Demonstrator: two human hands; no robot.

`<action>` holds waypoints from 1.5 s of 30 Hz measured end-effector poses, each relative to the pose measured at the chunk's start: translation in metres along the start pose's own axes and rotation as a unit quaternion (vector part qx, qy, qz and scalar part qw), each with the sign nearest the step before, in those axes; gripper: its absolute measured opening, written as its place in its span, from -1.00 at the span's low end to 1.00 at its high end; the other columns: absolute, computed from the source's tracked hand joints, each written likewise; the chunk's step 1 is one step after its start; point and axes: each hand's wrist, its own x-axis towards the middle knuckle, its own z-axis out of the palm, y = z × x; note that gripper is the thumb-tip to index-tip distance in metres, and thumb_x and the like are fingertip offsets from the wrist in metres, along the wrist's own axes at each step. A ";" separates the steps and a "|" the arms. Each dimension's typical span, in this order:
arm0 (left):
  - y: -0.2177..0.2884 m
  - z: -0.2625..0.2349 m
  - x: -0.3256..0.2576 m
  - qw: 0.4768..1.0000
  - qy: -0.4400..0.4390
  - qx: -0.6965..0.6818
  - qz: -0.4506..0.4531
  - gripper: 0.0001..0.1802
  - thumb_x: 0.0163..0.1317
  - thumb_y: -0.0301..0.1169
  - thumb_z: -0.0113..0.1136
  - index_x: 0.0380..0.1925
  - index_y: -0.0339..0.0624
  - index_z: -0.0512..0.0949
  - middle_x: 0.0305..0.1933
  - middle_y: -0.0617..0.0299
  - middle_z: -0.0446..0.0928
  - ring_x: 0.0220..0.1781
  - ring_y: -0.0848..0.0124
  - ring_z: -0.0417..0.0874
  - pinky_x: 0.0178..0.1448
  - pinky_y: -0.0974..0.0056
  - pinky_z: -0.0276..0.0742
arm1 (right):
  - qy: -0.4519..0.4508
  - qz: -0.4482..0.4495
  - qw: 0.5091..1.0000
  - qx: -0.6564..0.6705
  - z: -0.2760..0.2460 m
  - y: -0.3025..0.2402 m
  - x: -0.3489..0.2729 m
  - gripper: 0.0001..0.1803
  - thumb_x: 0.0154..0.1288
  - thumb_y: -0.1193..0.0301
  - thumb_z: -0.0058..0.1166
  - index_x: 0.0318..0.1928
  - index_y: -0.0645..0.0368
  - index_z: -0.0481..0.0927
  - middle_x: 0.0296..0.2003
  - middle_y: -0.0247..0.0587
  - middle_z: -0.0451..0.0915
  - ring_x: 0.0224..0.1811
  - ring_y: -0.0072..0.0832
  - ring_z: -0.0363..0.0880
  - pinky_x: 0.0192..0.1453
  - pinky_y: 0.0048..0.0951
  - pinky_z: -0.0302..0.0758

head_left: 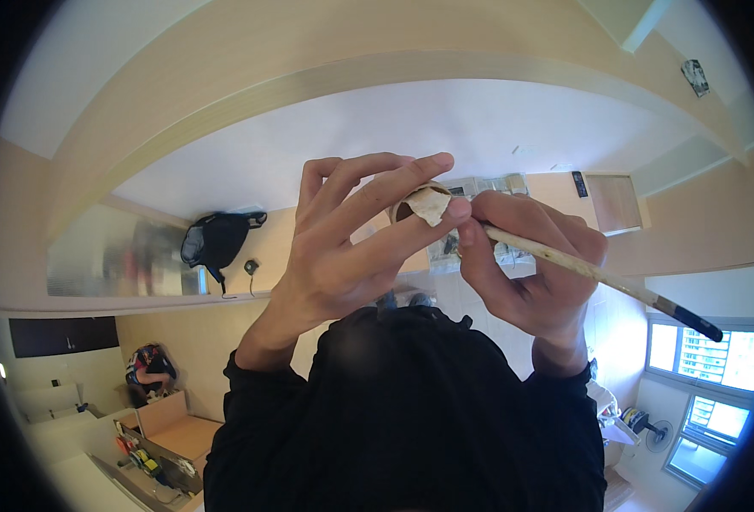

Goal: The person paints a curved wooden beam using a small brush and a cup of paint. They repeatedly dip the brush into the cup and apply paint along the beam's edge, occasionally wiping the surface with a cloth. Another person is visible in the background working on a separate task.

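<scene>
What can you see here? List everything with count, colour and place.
roll: one, cream, in the left hand
stick: one, cream with a dark end, in the right hand
ledge: one, light wood, beyond the hands
bag: one, black, on the ledge, left
small device: one, dark, right of the bag
packets: several, greyish, behind the hands
handset: one, black, right on the ledge
panel: one, dark, far left
person: one, dark and red clothes, lower left
tools: several, some yellow and red, lower left
windows: at least two, bright, lower right
fan: one, dark, lower right
top: one, black, bottom centre
left hand: one, bare, centre
right hand: one, bare, right of centre
</scene>
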 end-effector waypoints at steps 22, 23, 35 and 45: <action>0.001 0.000 0.003 0.998 -0.027 -0.031 -0.043 -0.25 -0.14 -0.66 0.50 0.17 0.01 0.63 0.22 0.17 0.69 0.03 0.27 0.71 0.02 0.24 0.40 | 0.086 0.122 0.957 0.250 -0.005 0.016 -0.012 -0.91 0.46 0.62 0.09 -0.15 0.47 0.58 -0.51 -0.08 0.61 -0.61 -0.51 0.63 -0.58 -0.59 0.53; 0.000 -0.002 0.003 0.998 -0.038 -0.039 -0.044 -0.25 -0.13 -0.66 0.52 0.19 -0.08 0.60 0.19 0.06 0.70 0.04 0.24 0.73 0.04 0.24 0.46 | 0.091 0.151 0.940 0.292 -0.007 0.016 -0.014 -0.91 0.46 0.64 0.13 -0.12 0.46 0.57 -0.47 -0.08 0.66 -0.50 -0.54 0.67 -0.48 -0.59 0.56; -0.006 0.007 -0.001 0.982 -0.057 -0.111 -0.142 -0.15 -0.01 -0.57 0.58 0.34 -0.28 0.40 0.19 -0.06 0.69 0.12 0.21 0.76 0.19 0.22 0.62 | 0.161 0.149 0.885 0.411 0.007 0.036 -0.023 -0.88 0.55 0.57 0.02 -0.06 0.45 0.50 -0.42 0.07 0.68 -0.52 -0.39 0.69 -0.48 -0.46 0.66; -0.032 0.010 -0.021 0.986 0.035 -0.024 -0.162 -0.19 0.03 -0.59 0.57 0.31 -0.34 0.40 0.30 -0.21 0.58 0.28 0.09 0.65 0.33 0.14 0.56 | 0.243 0.052 0.931 0.267 0.053 0.068 -0.003 -0.78 0.42 0.61 0.11 0.02 0.48 0.60 -0.14 0.11 0.71 -0.17 -0.21 0.80 -0.08 -0.27 0.75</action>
